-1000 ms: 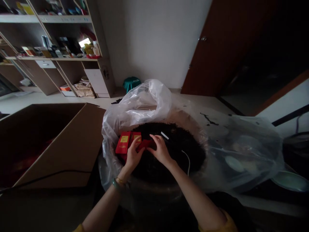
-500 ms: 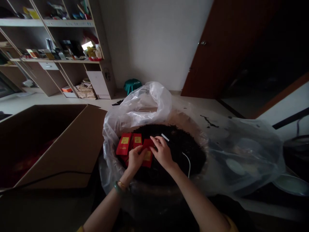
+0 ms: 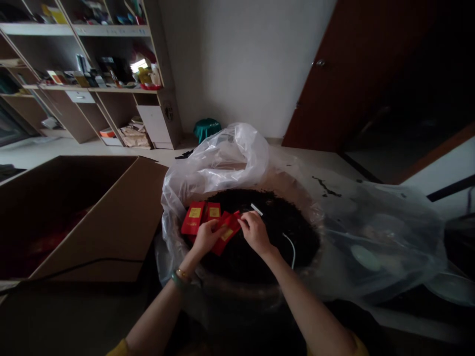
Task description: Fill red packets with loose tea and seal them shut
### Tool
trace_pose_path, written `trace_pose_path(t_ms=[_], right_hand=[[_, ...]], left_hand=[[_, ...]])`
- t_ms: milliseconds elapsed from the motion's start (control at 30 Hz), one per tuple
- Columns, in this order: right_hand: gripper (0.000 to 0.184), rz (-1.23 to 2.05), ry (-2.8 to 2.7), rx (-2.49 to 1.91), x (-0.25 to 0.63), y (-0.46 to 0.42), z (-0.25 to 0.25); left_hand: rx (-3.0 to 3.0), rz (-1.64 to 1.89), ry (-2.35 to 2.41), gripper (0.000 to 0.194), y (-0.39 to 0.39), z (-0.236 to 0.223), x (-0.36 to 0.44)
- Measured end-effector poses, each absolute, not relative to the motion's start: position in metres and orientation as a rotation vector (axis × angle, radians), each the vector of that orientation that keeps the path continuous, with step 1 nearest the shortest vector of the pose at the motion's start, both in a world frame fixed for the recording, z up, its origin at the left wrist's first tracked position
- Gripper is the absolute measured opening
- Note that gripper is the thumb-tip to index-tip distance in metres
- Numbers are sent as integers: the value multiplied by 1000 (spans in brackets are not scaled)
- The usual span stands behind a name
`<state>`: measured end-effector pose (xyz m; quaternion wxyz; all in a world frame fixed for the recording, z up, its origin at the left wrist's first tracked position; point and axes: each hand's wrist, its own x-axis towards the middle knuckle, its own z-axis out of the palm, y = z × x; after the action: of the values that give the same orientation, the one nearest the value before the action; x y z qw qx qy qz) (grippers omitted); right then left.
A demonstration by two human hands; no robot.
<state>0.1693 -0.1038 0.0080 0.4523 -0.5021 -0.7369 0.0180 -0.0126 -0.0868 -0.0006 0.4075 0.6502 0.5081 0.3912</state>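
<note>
Both hands are at a small red packet with a yellow label, tilted over dark loose material like dried leaves. My left hand is closed on its left side, thumb on top. My right hand pinches its upper right corner. Under or behind it lies more red, partly hidden by my fingers. Beside my left hand rest two red packets, a left one and another, both with yellow labels. A short white strip lies just beyond my right hand.
Clear plastic sheeting lines the round container and spreads right. A white curved strip lies on the dark material. Left stands an open cardboard box with red things inside. Behind are shelves, a green covered bin and a brown door.
The red packet has turned and tilted, so its yellow label now shows. My right hand has shifted slightly right to its corner. The whole view has swung a little.
</note>
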Motion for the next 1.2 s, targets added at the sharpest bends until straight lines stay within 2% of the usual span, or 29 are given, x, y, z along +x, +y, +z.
trace_pose_path(t_ms=[67,167,267,333,433,600,700,833,1000,1067,1200], right_hand=[[19,49,-1775,-1277,173,-102,8],[18,51,-1720,-1317,178,-100,9],[16,89,-1683,-1333,179,-100,11],[15,117,-1686,-1312,178,-101,14],[15,91,-1727,-1248,175,-104,18],[21,11,-1864,-1184,174,-109,21],[24,-49,-1962,-1150,173,-110,22],[24,-99,-2094,-1073,170,-113,26],[16,113,-2089,-1098,167,-114,29],[6,256,-1964,-1191,167,-112,28],[7,430,-1713,-1410,168,-107,27]], left_hand=[[1707,962,1375,29,-78,0,-28],[1764,998,1618,24,-68,5,-50],[1820,1247,1804,43,-67,12,-55],[1807,1322,1639,52,-72,18,-46],[1595,1028,1223,49,-84,26,-28],[1128,690,984,63,-97,35,-15],[1138,571,909,49,-98,33,-16],[1418,637,988,28,-90,21,-13],[1602,709,1032,23,-88,12,-7],[1613,695,1019,26,-91,12,-5],[1624,754,1079,34,-93,9,-2]])
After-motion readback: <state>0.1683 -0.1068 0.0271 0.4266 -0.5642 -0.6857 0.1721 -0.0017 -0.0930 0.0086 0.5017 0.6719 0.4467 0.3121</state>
